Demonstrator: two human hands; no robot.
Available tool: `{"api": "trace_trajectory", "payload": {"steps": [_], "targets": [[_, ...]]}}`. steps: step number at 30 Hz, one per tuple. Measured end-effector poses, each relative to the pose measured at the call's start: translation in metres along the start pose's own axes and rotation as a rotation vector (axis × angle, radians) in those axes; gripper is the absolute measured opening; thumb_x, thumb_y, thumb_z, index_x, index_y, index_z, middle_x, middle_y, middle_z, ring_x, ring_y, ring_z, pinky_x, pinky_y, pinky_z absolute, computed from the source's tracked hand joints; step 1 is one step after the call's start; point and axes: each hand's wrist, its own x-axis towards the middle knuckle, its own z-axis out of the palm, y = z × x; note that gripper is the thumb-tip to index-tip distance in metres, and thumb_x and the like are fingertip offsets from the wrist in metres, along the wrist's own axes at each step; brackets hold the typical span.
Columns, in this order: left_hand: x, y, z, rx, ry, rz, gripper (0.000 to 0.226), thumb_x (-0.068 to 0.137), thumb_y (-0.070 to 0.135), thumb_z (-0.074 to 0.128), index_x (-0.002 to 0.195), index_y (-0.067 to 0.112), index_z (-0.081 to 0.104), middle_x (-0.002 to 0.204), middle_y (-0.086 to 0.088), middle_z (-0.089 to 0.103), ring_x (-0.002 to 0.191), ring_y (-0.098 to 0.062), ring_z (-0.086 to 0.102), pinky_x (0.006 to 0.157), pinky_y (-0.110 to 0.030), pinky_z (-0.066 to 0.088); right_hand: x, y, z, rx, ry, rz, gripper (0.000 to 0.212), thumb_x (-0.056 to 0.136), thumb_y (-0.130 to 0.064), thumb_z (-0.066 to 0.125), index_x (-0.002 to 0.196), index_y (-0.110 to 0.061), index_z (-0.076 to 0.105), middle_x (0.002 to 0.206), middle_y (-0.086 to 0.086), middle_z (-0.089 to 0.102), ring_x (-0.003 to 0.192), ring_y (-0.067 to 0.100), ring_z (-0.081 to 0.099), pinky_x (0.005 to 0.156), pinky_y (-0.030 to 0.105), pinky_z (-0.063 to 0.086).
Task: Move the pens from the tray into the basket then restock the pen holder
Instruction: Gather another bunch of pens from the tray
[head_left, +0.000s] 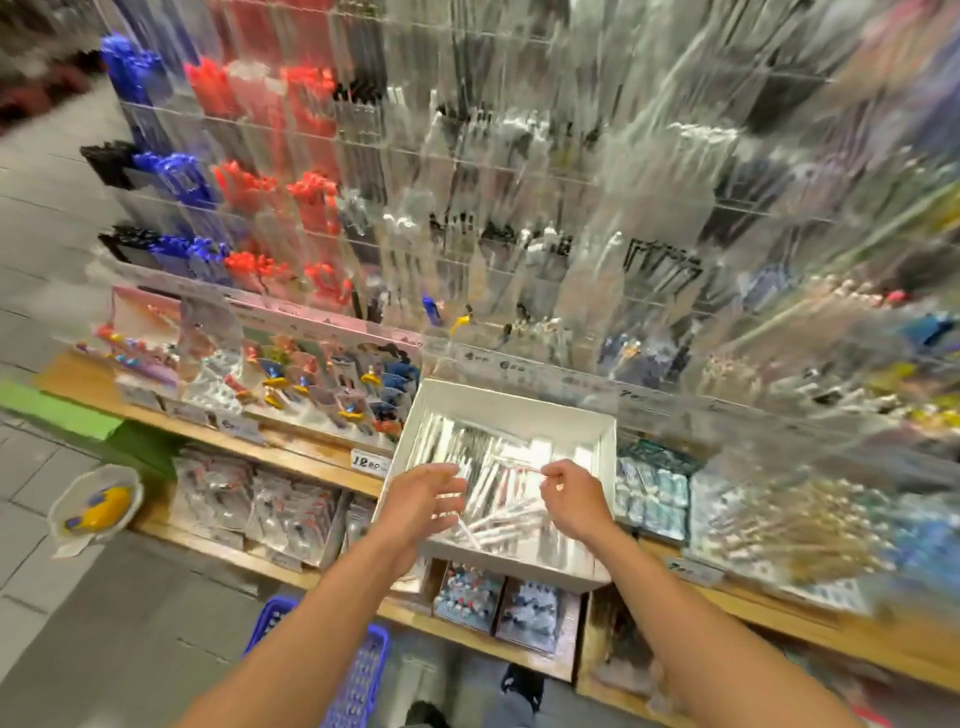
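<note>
White cardboard tray (511, 402) sits on the wooden shelf (311, 462) in front of the clear pen holder (467, 208) wall, and its near edge hangs out past the shelf lip toward the person. Pens (498, 512) are piled loose inside it, whitish ones mostly, too blurred and overlapped for me to count.

Both hands are over the near half of the tray. Left hand (421, 501) is spread, fingers relaxed and apart, hovering just above the pens and gripping nothing as far as I can see. Right hand (574, 499) has its fingers curled in with the thumb and forefinger pinched together up top; looks like something thin is caught in that pinch, but the blur is too heavy to say for sure. A clear gap between the two hands, pens showing through it.

Room-wise, the tray's back wall sits tight against the price-label strip of the display, packaged goods crowd both sides, so the open side is the near one and straight up.

Blue basket (358, 675) is down on the floor below the left forearm, one of it, only a part of its mesh rim showing. One tray, two hands, one basket.
</note>
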Motion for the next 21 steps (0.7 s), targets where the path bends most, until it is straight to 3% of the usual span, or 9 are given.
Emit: {"api": "trace_trajectory", "payload": {"steps": [4, 8, 12, 15, 17, 19, 21], "targets": [[0.011, 0.000, 0.008, -0.020, 0.013, -0.030, 0.021, 0.104, 0.015, 0.044, 0.112, 0.012, 0.063, 0.104, -0.007, 0.071, 0.089, -0.021, 0.067, 0.066, -0.027, 0.054, 0.026, 0.002, 0.007, -0.344, -0.039, -0.001, 0.044, 0.092, 0.000, 0.043, 0.134, -0.009, 0.046, 0.135, 0.012, 0.047, 0.119, 0.030, 0.052, 0.095, 0.032, 0.043], [0.021, 0.001, 0.003, -0.008, 0.010, -0.069, 0.022, 0.103, 0.014, 0.045, 0.114, 0.010, 0.063, 0.103, -0.008, 0.072, 0.086, -0.021, 0.067, 0.064, -0.026, 0.055, 0.039, 0.003, 0.014, -0.615, -0.018, 0.032, 0.032, 0.089, 0.003, 0.044, 0.119, -0.007, 0.050, 0.118, 0.013, 0.055, 0.108, 0.032, 0.058, 0.083, 0.035, 0.045], [0.033, 0.009, -0.009, 0.062, -0.044, -0.107, 0.022, 0.102, 0.011, 0.043, 0.115, 0.012, 0.062, 0.110, -0.008, 0.070, 0.096, -0.021, 0.068, 0.072, -0.030, 0.055, 0.041, 0.000, 0.025, -0.695, 0.024, 0.067, 0.026, 0.090, 0.003, 0.042, 0.111, -0.008, 0.053, 0.109, 0.010, 0.062, 0.098, 0.029, 0.062, 0.070, 0.032, 0.042], [0.048, 0.016, -0.015, 0.085, -0.078, -0.134, 0.023, 0.103, 0.011, 0.041, 0.118, 0.013, 0.059, 0.113, -0.008, 0.068, 0.092, -0.020, 0.067, 0.075, -0.031, 0.055, 0.033, -0.007, 0.027, -0.600, 0.044, 0.090, 0.015, 0.093, -0.005, 0.047, 0.104, -0.009, 0.056, 0.098, 0.007, 0.064, 0.082, 0.024, 0.062, 0.061, 0.028, 0.041], [0.058, 0.021, -0.014, 0.095, -0.102, -0.155, 0.022, 0.105, 0.016, 0.042, 0.120, 0.013, 0.058, 0.114, -0.008, 0.067, 0.094, -0.020, 0.064, 0.075, -0.030, 0.053, 0.021, -0.018, 0.027, -0.341, 0.017, 0.095, 0.008, 0.095, -0.014, 0.052, 0.097, -0.012, 0.059, 0.090, 0.001, 0.062, 0.071, 0.015, 0.059, 0.056, 0.024, 0.042], [0.066, 0.022, -0.012, 0.138, -0.164, -0.169, 0.021, 0.105, 0.022, 0.046, 0.119, 0.013, 0.058, 0.115, -0.007, 0.064, 0.099, -0.021, 0.062, 0.074, -0.030, 0.052, 0.001, -0.033, 0.032, -0.105, -0.070, 0.040, 0.005, 0.093, -0.016, 0.060, 0.090, -0.020, 0.061, 0.085, -0.007, 0.062, 0.065, 0.003, 0.060, 0.052, 0.013, 0.043], [0.072, 0.022, -0.007, 0.183, -0.216, -0.166, 0.022, 0.104, 0.023, 0.048, 0.116, 0.009, 0.059, 0.111, -0.009, 0.063, 0.095, -0.021, 0.060, 0.068, -0.029, 0.052, -0.019, -0.047, 0.040, -0.063, -0.147, -0.068, 0.010, 0.090, -0.016, 0.066, 0.090, -0.024, 0.062, 0.084, -0.010, 0.064, 0.068, 0.003, 0.064, 0.056, 0.015, 0.049]]}}
